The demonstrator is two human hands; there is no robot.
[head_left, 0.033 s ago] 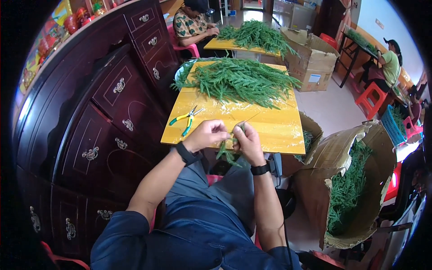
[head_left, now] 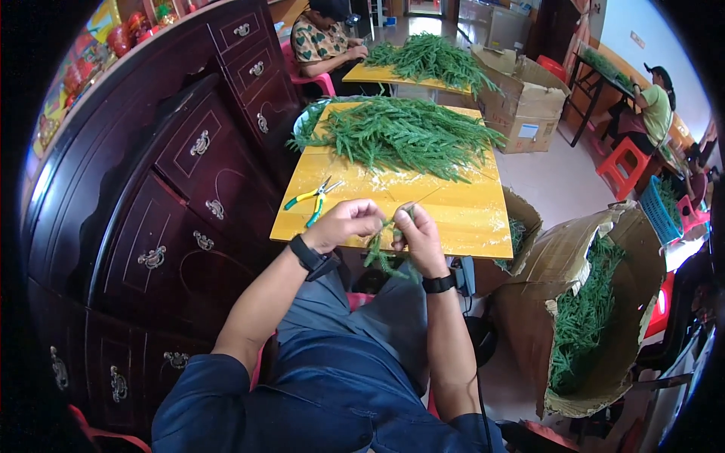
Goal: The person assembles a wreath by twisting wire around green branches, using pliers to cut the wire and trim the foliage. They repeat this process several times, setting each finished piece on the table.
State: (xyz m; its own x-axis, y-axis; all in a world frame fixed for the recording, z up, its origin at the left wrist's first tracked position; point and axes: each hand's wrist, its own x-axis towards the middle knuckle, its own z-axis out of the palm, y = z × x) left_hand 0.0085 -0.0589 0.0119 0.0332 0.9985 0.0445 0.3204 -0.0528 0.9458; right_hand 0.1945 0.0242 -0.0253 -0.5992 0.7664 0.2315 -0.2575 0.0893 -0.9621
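Observation:
Over the near edge of the yellow table [head_left: 472, 219], both my hands are closed on one green artificial pine sprig [head_left: 383, 260], whose needles hang below them. My left hand [head_left: 350, 224] pinches it from the left. With thumb against bent fingers, my right hand [head_left: 418, 236] grips its stem; a thin dark wire sticks out up and to the right. Yellow-and-green pliers [head_left: 317, 202] lie with handles spread on the tabletop, left of my hands. Beyond, a big heap of green pine sprigs [head_left: 408, 140] covers the far half of the table.
A dark wooden cabinet [head_left: 181, 219] stands close on the left. To the right is an open cardboard box [head_left: 529, 317] holding green sprigs. Another carton [head_left: 521, 102] stands farther back. One person [head_left: 325, 41] works at the table ahead, another [head_left: 655, 109] sits at the right.
My left hand has shifted slightly, and the hands sit a little farther apart. The wire end has swung a little to the right. Both hands still hold the sprig.

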